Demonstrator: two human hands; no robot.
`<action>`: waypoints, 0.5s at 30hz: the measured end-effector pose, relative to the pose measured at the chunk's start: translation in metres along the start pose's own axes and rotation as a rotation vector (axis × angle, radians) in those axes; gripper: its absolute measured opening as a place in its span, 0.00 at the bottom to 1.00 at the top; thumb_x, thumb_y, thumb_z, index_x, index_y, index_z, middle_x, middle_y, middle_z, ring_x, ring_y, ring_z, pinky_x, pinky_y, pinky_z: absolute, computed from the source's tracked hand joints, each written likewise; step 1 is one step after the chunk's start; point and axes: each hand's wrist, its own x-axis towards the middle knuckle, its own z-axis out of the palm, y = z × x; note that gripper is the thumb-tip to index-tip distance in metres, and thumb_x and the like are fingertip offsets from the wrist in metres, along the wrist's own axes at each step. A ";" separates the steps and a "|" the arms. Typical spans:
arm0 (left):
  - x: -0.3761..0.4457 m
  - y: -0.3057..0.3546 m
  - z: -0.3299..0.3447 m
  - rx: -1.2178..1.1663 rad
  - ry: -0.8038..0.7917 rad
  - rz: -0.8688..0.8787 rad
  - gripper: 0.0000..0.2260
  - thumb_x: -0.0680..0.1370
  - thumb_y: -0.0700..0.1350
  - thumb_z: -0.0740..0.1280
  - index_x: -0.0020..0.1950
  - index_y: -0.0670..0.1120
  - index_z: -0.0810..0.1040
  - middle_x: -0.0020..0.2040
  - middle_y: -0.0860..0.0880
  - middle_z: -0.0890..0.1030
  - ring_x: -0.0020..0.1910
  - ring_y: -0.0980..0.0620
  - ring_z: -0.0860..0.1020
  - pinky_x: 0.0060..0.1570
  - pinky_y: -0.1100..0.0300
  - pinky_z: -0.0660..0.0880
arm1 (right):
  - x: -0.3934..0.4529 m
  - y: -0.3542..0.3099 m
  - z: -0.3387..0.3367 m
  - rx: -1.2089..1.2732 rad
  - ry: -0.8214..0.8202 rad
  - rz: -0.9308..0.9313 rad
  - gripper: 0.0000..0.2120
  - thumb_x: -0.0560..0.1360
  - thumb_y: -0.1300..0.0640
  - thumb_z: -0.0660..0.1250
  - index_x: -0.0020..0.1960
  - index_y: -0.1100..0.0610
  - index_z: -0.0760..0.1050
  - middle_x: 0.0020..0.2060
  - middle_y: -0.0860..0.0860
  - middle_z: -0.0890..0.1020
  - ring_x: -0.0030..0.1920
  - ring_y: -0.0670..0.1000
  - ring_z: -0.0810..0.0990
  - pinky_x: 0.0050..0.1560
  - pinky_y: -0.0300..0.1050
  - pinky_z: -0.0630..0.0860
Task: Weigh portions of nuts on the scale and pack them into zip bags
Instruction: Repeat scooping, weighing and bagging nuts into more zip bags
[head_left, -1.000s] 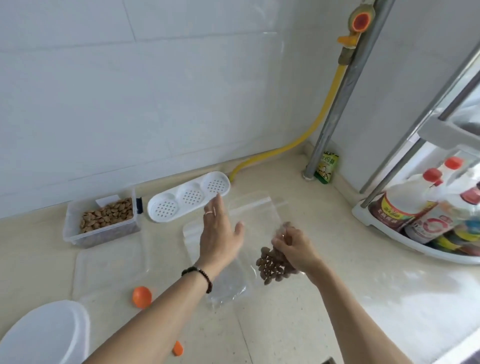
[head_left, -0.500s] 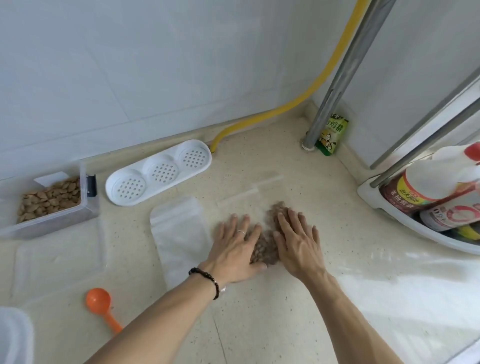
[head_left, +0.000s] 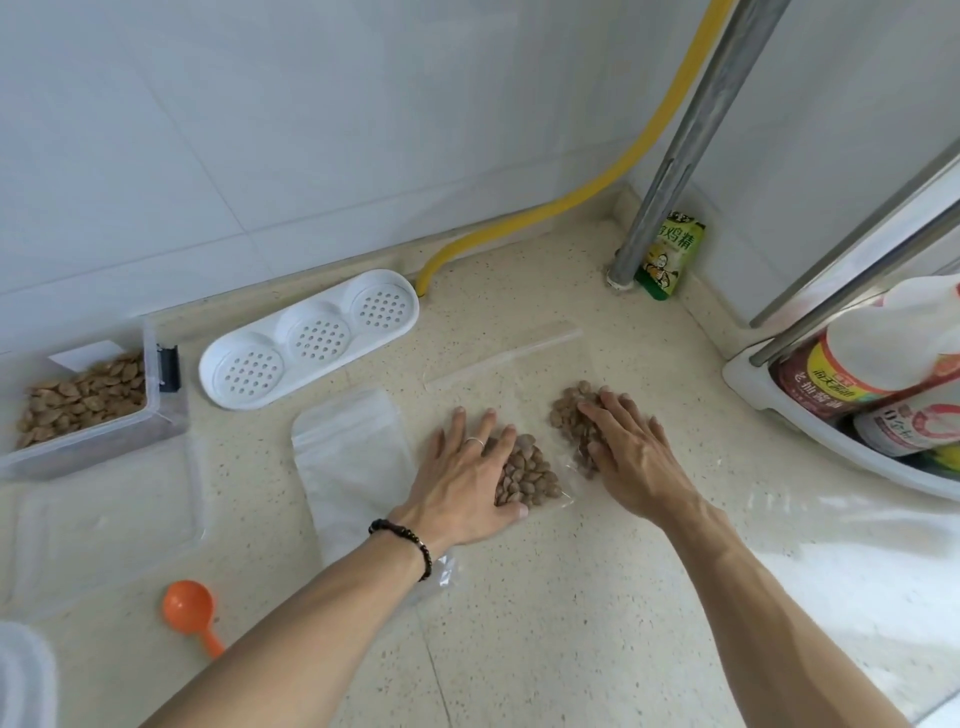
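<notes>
while both the left hand (head_left: 462, 488) and right hand (head_left: 631, 462) press flat, fingers straight, on the filled zip bag (head_left: 530, 467) on the counter (head_left: 545, 623), sealing seems left, and more nuts (head_left: 83, 397) wait.

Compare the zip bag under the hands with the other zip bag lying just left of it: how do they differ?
1. The zip bag under the hands holds nuts; the left zip bag looks empty.
2. The left hand and right hand press flat on the filled bag; only the left forearm crosses the empty one.
3. The filled bag looks clear, the empty one frosted white.

Both lie flat on the counter.
</notes>
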 end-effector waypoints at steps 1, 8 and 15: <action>0.000 0.001 0.002 0.004 0.005 -0.005 0.42 0.75 0.65 0.63 0.79 0.51 0.46 0.80 0.46 0.41 0.77 0.38 0.38 0.75 0.39 0.45 | 0.000 -0.001 0.000 0.007 -0.001 0.004 0.25 0.84 0.54 0.51 0.80 0.46 0.51 0.80 0.49 0.46 0.79 0.51 0.41 0.77 0.55 0.40; -0.013 -0.002 -0.006 -0.039 0.037 -0.017 0.39 0.77 0.65 0.60 0.80 0.49 0.49 0.80 0.45 0.45 0.78 0.41 0.40 0.76 0.41 0.42 | -0.003 -0.038 -0.011 0.065 0.141 0.021 0.24 0.80 0.59 0.58 0.76 0.56 0.62 0.77 0.57 0.60 0.78 0.58 0.54 0.76 0.59 0.52; -0.082 -0.065 -0.025 -0.103 0.327 -0.278 0.26 0.79 0.55 0.62 0.75 0.48 0.63 0.77 0.46 0.62 0.78 0.47 0.52 0.75 0.49 0.50 | -0.005 -0.142 0.014 0.173 0.078 -0.068 0.23 0.79 0.50 0.63 0.71 0.57 0.69 0.65 0.56 0.76 0.64 0.58 0.74 0.62 0.55 0.72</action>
